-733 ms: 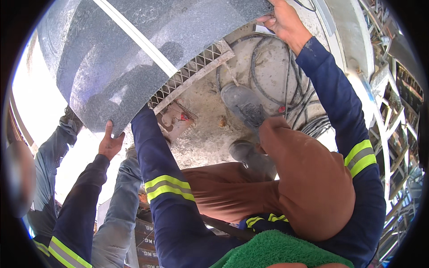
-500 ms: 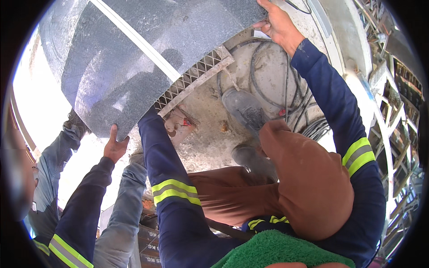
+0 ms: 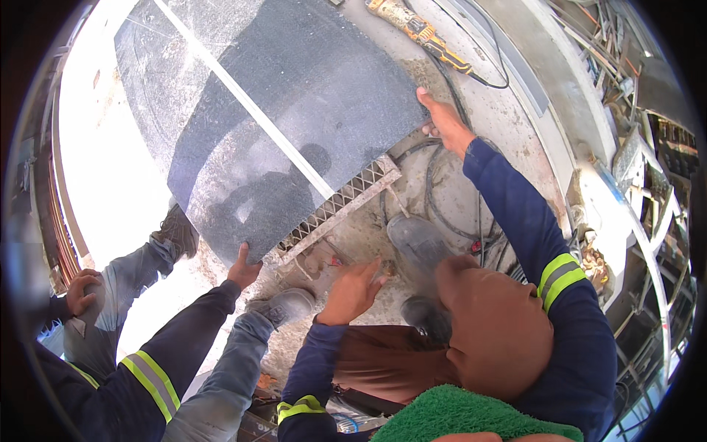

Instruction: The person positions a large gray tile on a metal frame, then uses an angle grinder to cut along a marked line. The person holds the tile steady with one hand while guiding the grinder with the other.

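- Dark panel [image 3: 313, 110]: is extending over the mesh frame [image 3: 341, 217], a white strip [image 3: 250, 105] crossing it.
- Yellow power tool [image 3: 426, 35]: is lying beyond the panel's right edge.
- Left hand [image 3: 352, 293]: is hovering apart from the panel, grip open.
- Right hand [image 3: 445, 121]: its grip is holding the panel's right corner.
- Co-worker's hand [image 3: 243, 271]: is touching the near corner.

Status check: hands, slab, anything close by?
Right hand gripping dark slab by right corner; left hand open, empty. Slab over mesh frame, co-worker's hand at near corner. Power tool lying alongside.
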Available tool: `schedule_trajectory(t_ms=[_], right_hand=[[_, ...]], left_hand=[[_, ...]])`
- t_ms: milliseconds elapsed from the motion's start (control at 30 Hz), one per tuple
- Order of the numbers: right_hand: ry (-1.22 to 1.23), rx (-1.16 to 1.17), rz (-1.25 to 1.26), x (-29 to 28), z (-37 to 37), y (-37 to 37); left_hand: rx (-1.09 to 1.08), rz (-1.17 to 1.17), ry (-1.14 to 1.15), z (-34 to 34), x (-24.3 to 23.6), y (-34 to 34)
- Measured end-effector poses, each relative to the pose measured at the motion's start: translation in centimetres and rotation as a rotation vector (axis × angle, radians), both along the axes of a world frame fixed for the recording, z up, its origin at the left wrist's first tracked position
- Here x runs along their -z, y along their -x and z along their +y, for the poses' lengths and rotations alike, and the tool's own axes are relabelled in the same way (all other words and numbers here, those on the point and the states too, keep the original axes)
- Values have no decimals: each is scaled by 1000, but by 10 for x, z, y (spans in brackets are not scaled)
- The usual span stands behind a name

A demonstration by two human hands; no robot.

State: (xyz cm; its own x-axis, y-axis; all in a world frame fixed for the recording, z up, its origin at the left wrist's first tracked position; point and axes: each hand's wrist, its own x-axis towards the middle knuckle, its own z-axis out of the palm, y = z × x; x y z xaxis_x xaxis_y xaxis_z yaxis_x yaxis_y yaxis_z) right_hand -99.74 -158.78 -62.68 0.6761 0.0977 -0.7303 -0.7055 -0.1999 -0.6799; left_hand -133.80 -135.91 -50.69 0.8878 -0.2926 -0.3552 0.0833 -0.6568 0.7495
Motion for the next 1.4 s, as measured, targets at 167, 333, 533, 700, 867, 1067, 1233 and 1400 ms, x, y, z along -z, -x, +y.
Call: schedule_trajectory(t_ms=[167, 333, 533, 700, 867, 1067, 1233, 1400], right_hand=[[62, -63, 56, 0, -4, -2], [853, -449, -744, -20, -37, -52], [1125, -758, -651, -5, -57, -143], [657, -863, -382, -12, -38, -159], [546, -632, -351, -73, -10, -150], [517, -608, -297, -220, -32, -83], [512, -579, -355, -379, -78, 5], [582, -666, -250, -527, -113, 81]], left_hand=[[-181, 57, -106, 18, -10, 2], [-319, 10, -172, 30, -12, 16], [-267, -62, -196, 16, -22, 33], [-366, -12, -129, 3, -73, 49], [-433, -3, -132, -6, -172, 71], [-530, 332, 86, -34, -326, 94], [-296, 769, 142, -31, -451, 92], [-211, 870, 159, -23, -540, 105]])
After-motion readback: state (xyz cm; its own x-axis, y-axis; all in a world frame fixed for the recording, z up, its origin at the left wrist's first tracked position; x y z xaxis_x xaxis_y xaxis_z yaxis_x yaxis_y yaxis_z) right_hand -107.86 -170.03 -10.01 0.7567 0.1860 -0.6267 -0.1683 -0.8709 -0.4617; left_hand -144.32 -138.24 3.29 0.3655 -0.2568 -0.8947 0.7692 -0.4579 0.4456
